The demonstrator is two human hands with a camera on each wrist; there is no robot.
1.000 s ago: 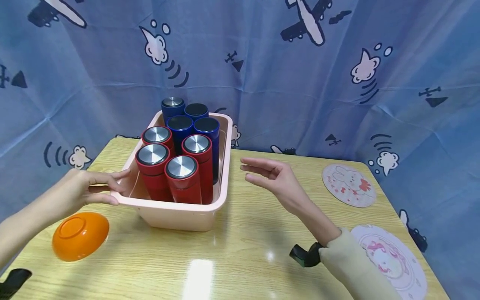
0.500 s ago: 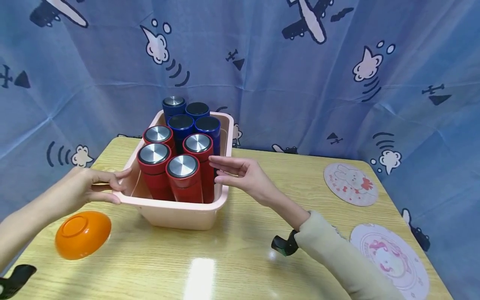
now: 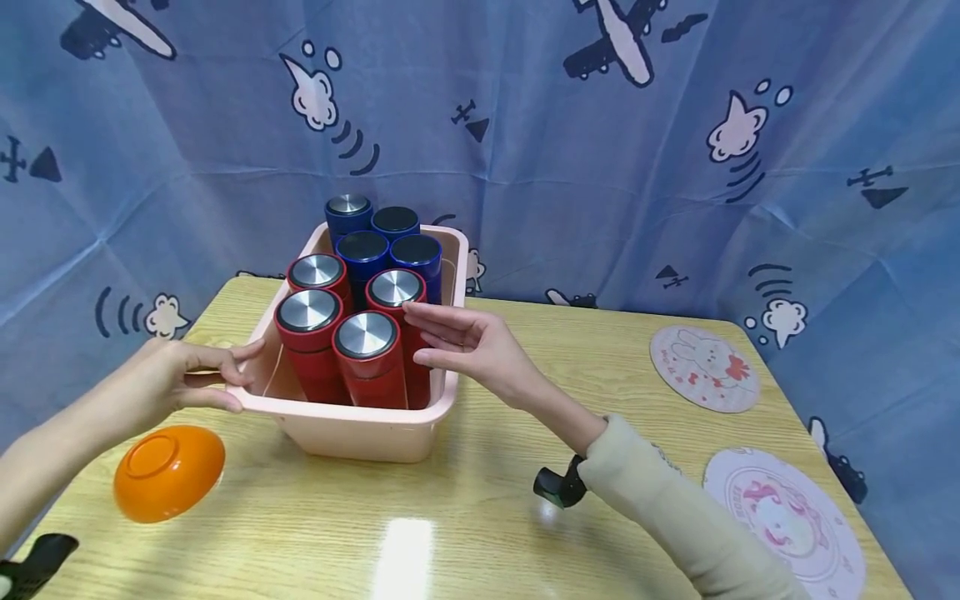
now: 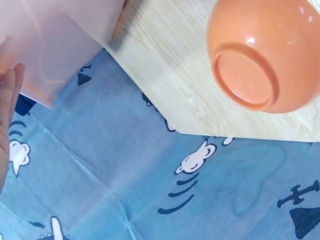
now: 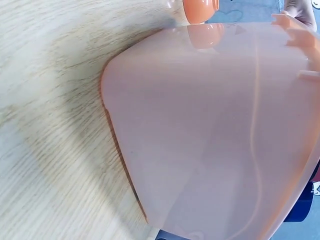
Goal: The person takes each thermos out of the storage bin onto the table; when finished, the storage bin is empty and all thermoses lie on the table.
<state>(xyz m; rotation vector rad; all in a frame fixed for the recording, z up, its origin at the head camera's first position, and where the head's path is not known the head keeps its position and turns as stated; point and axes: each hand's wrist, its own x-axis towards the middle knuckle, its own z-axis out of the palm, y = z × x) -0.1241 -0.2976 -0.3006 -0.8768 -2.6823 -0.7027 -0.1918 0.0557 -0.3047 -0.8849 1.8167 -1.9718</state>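
Our guess: the silver-topped red bottle, left of centre in the frame inside the pink bin, is rigid, kinda heavy and maybe a bit slick, so we'd wrap it around the side, under its top. It's just left of our right grip, thumb and fingers apart, nothing held that we can see; can't tell if they're touching. Left grip pinches the bin's rim.

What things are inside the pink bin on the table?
The pink bin holds four red bottles and four blue bottles. Their bottom ends are hidden by the bin and one another, and the right hand covers part of one red bottle.
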